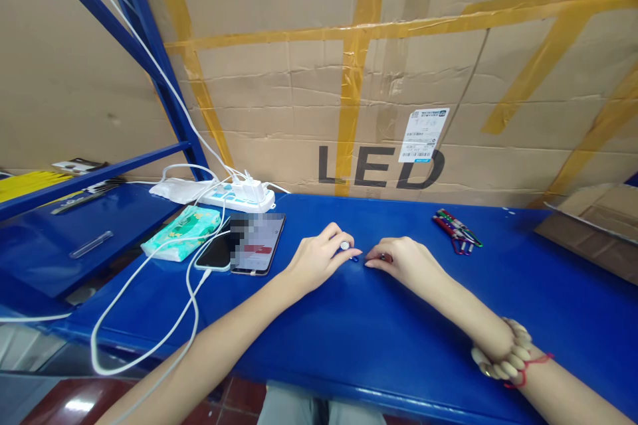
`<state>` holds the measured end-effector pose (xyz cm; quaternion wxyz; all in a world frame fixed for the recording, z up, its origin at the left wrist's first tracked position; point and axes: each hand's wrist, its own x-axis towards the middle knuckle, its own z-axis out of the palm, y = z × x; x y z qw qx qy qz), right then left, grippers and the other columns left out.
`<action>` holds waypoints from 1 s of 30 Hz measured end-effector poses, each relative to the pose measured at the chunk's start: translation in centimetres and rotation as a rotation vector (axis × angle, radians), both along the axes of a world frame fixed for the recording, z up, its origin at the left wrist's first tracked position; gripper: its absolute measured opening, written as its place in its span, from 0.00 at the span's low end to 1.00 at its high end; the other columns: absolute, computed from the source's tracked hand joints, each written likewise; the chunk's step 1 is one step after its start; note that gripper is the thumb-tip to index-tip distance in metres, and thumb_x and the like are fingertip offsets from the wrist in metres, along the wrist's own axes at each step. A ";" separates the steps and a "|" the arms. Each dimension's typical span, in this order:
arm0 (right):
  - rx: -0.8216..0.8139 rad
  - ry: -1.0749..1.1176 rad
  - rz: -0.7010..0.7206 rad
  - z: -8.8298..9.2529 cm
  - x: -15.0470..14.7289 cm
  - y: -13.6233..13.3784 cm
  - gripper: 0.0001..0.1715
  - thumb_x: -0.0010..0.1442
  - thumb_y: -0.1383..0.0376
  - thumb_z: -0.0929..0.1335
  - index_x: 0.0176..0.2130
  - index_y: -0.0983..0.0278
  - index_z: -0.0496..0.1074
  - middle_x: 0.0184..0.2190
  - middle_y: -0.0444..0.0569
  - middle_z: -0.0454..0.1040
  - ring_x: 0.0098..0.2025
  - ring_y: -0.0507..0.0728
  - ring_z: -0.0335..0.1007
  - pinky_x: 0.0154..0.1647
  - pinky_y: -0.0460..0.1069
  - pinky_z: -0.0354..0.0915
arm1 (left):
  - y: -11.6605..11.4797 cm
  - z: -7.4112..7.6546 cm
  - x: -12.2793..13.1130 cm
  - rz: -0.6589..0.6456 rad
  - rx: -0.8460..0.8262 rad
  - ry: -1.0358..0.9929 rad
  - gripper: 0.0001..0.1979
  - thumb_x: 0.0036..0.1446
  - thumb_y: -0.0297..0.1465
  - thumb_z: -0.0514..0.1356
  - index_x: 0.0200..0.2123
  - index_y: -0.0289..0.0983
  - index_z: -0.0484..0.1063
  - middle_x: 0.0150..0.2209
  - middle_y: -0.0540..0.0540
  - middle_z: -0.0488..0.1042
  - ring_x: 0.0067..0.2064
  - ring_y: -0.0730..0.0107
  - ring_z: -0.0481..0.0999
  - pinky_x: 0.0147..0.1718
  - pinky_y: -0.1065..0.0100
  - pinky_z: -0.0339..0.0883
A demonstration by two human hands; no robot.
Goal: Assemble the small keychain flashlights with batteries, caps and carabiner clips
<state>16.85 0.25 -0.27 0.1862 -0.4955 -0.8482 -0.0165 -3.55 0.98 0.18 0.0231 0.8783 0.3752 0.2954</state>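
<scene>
Silver-ended small piece point(344, 246) is pinched by the left hand point(319, 257), its fingers closed, over the blue surface point(319, 339); whether the right hand point(406, 259), fingers curled nearby, grips anything, I cannot tell.

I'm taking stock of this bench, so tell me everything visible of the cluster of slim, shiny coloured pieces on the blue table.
The cluster of slim, shiny red, green and purplish-blue pieces lies on the smooth blue table, to the right of the bare right hand and apart from it. The pieces look metallic, with silvery parts at their near ends. They lie close together at slightly different slants, some seeming to overlap. Their exact number is too small to tell.
</scene>
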 end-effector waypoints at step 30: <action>0.084 0.710 0.121 0.6 -2.0 -1.5 0.13 0.54 0.56 0.69 0.26 0.61 0.76 0.26 0.47 0.77 0.27 0.54 0.73 0.25 0.47 0.67 | -0.7 -0.1 -0.1 -0.121 -0.238 0.138 0.11 0.64 0.36 0.46 0.40 0.39 0.64 0.34 0.48 0.76 0.33 0.67 0.77 0.29 0.72 0.62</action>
